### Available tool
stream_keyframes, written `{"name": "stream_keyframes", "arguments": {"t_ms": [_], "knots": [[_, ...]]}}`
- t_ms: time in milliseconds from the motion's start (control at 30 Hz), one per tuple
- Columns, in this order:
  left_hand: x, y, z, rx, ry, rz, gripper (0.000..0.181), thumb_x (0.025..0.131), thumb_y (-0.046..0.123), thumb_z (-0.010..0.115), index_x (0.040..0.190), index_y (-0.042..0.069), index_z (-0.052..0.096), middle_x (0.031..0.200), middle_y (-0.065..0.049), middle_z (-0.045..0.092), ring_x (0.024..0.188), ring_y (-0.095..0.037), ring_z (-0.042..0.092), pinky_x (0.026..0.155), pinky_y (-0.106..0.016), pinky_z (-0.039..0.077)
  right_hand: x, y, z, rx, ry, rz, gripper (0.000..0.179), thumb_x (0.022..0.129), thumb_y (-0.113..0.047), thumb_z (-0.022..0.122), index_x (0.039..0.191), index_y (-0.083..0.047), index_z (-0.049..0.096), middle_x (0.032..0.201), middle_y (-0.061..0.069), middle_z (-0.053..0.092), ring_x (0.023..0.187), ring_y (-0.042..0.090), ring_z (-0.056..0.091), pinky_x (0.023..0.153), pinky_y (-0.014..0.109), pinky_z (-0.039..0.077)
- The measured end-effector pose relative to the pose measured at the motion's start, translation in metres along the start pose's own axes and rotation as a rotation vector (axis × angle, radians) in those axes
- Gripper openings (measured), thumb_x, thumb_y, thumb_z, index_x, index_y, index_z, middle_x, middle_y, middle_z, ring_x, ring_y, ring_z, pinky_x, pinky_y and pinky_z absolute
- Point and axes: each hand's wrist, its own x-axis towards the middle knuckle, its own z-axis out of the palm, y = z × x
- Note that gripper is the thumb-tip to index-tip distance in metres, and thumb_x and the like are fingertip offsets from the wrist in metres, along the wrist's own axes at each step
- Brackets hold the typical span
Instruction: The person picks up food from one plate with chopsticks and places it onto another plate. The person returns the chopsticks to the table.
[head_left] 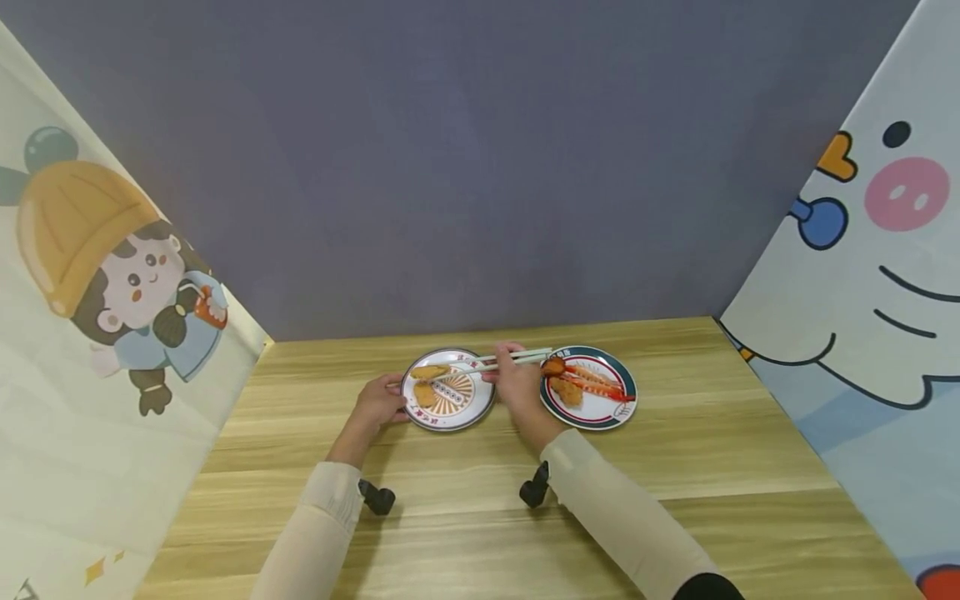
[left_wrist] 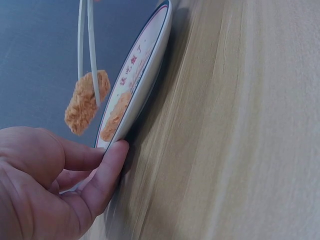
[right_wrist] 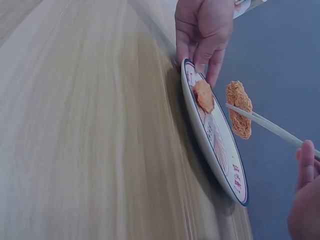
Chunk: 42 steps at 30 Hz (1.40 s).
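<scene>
My left hand (head_left: 377,402) pinches the near-left rim of a white patterned plate (head_left: 471,411), thumb on top and fingers below in the left wrist view. One golden breaded piece of fried food (head_left: 424,394) lies on this plate close to that hand. Pale chopsticks (right_wrist: 277,131) are held in my right hand (head_left: 517,383), between the two plates. Their tips clasp a second breaded piece (right_wrist: 239,110), which hangs just above the left plate's surface. The left wrist view shows this lifted piece (left_wrist: 87,102) apart from the plate.
A second plate (head_left: 626,375) with a dark green rim stands right of my right hand. It bears a reddish-brown piece (head_left: 553,367), a breaded piece (head_left: 567,392) and long red-and-white seafood-like pieces (head_left: 600,385). A grey wall (head_left: 480,208) rises behind the wooden table (head_left: 450,517).
</scene>
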Motion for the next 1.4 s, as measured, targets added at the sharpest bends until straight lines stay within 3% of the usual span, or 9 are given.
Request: {"name": "stream_keyframes", "arguments": {"t_ms": [233, 367, 433, 633, 767, 967, 1100, 1233, 1400], "knots": [[-0.002, 0.0, 0.0, 0.013, 0.022, -0.022, 0.059, 0.09, -0.012, 0.058, 0.147, 0.001, 0.048, 0.126, -0.025, 0.057, 0.074, -0.015, 0.064, 0.07, -0.028, 0.068, -0.006, -0.01, -0.013, -0.063, 0.01, 0.036, 0.03, 0.102, -0.021, 0.06, 0.118, 0.003, 0.065, 0.104, 0.037, 0.068, 0.053, 0.01, 0.068, 0.058, 0.031, 0.067], [-0.003, 0.003, -0.001, 0.006, 0.022, -0.022, 0.06, 0.09, -0.012, 0.058, 0.148, 0.002, 0.048, 0.126, -0.025, 0.056, 0.071, -0.015, 0.064, 0.071, -0.03, 0.069, -0.008, -0.016, -0.022, -0.087, 0.0, 0.042, 0.033, 0.102, -0.025, 0.061, 0.121, 0.001, 0.066, 0.092, 0.02, 0.07, 0.055, 0.012, 0.07, 0.069, 0.044, 0.069], [-0.004, 0.003, -0.001, 0.002, 0.018, -0.019, 0.061, 0.09, -0.012, 0.058, 0.148, 0.002, 0.048, 0.127, -0.025, 0.055, 0.071, -0.016, 0.064, 0.071, -0.031, 0.069, -0.008, -0.018, -0.026, -0.081, -0.011, 0.034, 0.033, 0.102, -0.026, 0.061, 0.12, 0.001, 0.066, 0.087, 0.013, 0.069, 0.056, 0.014, 0.071, 0.069, 0.045, 0.069], [-0.003, 0.002, -0.002, -0.004, 0.011, -0.014, 0.06, 0.09, -0.012, 0.058, 0.148, 0.001, 0.048, 0.128, -0.026, 0.055, 0.072, -0.016, 0.065, 0.07, -0.031, 0.069, -0.009, -0.026, -0.038, -0.058, -0.024, 0.018, 0.027, 0.102, -0.023, 0.061, 0.117, -0.001, 0.067, 0.092, 0.021, 0.071, 0.056, 0.016, 0.071, 0.065, 0.041, 0.069], [-0.003, 0.001, -0.002, 0.011, 0.015, -0.011, 0.059, 0.09, -0.011, 0.059, 0.147, 0.003, 0.049, 0.127, -0.025, 0.056, 0.073, -0.016, 0.065, 0.07, -0.029, 0.069, -0.012, -0.033, -0.047, -0.055, -0.03, 0.024, 0.027, 0.103, -0.023, 0.06, 0.117, 0.0, 0.065, 0.084, 0.014, 0.072, 0.056, 0.015, 0.071, 0.063, 0.037, 0.069], [-0.004, 0.0, -0.003, 0.019, 0.018, -0.006, 0.058, 0.091, -0.011, 0.059, 0.147, 0.003, 0.05, 0.125, -0.025, 0.057, 0.074, -0.016, 0.065, 0.069, -0.029, 0.068, -0.012, -0.042, -0.06, 0.029, -0.031, -0.008, 0.02, 0.104, -0.014, 0.057, 0.11, 0.003, 0.063, 0.081, 0.013, 0.07, 0.053, 0.012, 0.069, 0.055, 0.027, 0.066], [-0.005, 0.0, -0.002, 0.022, 0.017, -0.007, 0.059, 0.091, -0.012, 0.058, 0.147, 0.002, 0.049, 0.125, -0.025, 0.056, 0.075, -0.016, 0.065, 0.07, -0.029, 0.068, -0.008, -0.046, -0.074, 0.082, -0.037, 0.022, 0.016, 0.104, -0.014, 0.056, 0.109, 0.001, 0.059, 0.073, 0.006, 0.07, 0.052, 0.012, 0.069, 0.05, 0.025, 0.064], [-0.005, 0.001, -0.002, 0.021, 0.017, -0.008, 0.059, 0.091, -0.012, 0.058, 0.147, 0.002, 0.049, 0.125, -0.024, 0.055, 0.075, -0.016, 0.064, 0.07, -0.029, 0.068, -0.005, -0.051, -0.088, 0.066, -0.024, 0.074, 0.018, 0.105, -0.02, 0.057, 0.112, -0.003, 0.059, 0.074, 0.004, 0.072, 0.052, 0.012, 0.069, 0.048, 0.023, 0.062], [-0.004, 0.001, -0.002, 0.022, 0.013, -0.009, 0.058, 0.092, -0.011, 0.058, 0.148, 0.002, 0.049, 0.125, -0.024, 0.055, 0.075, -0.017, 0.064, 0.07, -0.028, 0.068, -0.003, -0.059, -0.103, 0.079, 0.006, 0.066, 0.016, 0.104, -0.02, 0.057, 0.108, -0.005, 0.06, 0.076, 0.005, 0.073, 0.054, 0.014, 0.07, 0.053, 0.028, 0.066]]}}
